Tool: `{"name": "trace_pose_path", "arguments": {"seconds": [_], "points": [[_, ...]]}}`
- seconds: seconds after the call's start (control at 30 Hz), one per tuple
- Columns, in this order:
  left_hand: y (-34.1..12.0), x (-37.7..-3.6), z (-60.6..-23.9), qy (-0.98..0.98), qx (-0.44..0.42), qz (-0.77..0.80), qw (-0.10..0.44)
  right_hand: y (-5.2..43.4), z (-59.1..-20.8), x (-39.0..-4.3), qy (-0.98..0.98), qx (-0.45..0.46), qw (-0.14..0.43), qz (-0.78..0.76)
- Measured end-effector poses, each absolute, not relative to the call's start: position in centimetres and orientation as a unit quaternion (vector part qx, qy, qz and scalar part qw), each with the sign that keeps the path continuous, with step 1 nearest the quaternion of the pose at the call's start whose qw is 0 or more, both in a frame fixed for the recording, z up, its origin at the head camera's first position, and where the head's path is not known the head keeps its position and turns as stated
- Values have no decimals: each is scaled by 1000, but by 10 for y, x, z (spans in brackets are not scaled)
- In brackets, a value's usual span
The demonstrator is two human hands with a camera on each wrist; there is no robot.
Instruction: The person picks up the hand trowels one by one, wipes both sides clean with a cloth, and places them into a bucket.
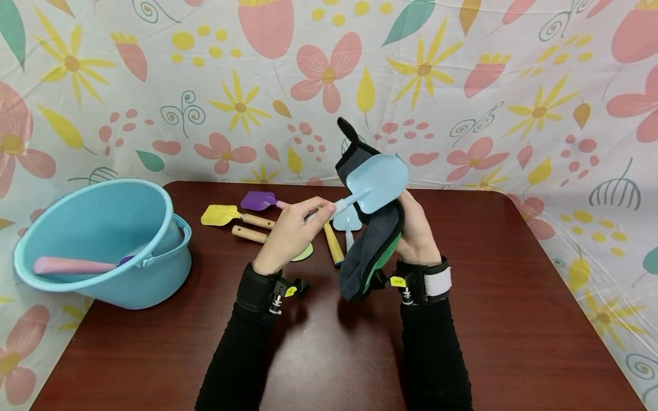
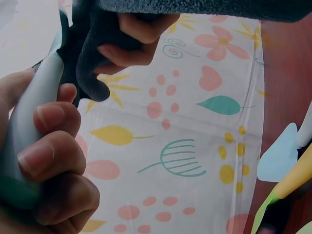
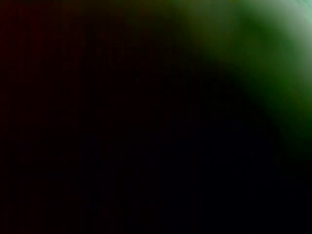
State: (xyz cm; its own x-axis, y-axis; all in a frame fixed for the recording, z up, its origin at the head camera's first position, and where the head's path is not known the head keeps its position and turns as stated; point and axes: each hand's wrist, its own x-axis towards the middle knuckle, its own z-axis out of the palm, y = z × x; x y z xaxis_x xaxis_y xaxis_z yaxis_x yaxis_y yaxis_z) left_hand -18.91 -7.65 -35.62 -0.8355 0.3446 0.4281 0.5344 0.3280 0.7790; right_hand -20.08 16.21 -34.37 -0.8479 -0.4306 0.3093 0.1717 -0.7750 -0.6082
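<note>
My left hand [image 1: 295, 231] grips the handle of a light blue toy shovel [image 1: 382, 180], its blade raised toward the upper right. In the left wrist view curled fingers [image 2: 56, 146] wrap the pale handle. A dark grey fuzzy cloth [image 1: 367, 254] with black edging, a green backing and a loop at its top hangs from my right hand [image 1: 417, 231]. Several right-hand fingers [image 2: 136, 46] curl over the cloth in the left wrist view. The shovel's blade lies in front of the cloth's middle. Almost everything in the right wrist view is dark, with a green blur at the upper right.
At the left stands a light blue bucket [image 1: 177, 268] with a pink-handled tool [image 1: 77, 266] in it. Behind my left hand lie a purple shovel [image 1: 259, 200], a yellow shovel [image 1: 220, 215], a yellow-handled tool [image 1: 334, 245] and another light blue shovel [image 1: 349, 221] on the brown table [image 1: 514, 319].
</note>
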Motion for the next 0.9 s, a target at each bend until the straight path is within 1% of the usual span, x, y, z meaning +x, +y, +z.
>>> {"name": "trace_pose_path", "arguments": {"seconds": [0.17, 0.3, 0.63, 0.73, 0.9], "points": [[-80, -192, -357, -808, -250, -524, 104, 170, -340, -200, 269, -195, 158, -930], [-82, -194, -360, -809, -242, -526, 101, 176, -338, -201, 259, -212, 150, -930], [-82, -195, -360, -816, -262, -511, 67, 189, -338, -202, 242, -233, 141, -931], [-80, -194, -361, -818, -278, -499, 64, 190, -339, -202, 237, -234, 123, -935], [-75, -192, -362, -816, -297, -495, 41, 189, -339, -201, 237, -201, 79, -947]]}}
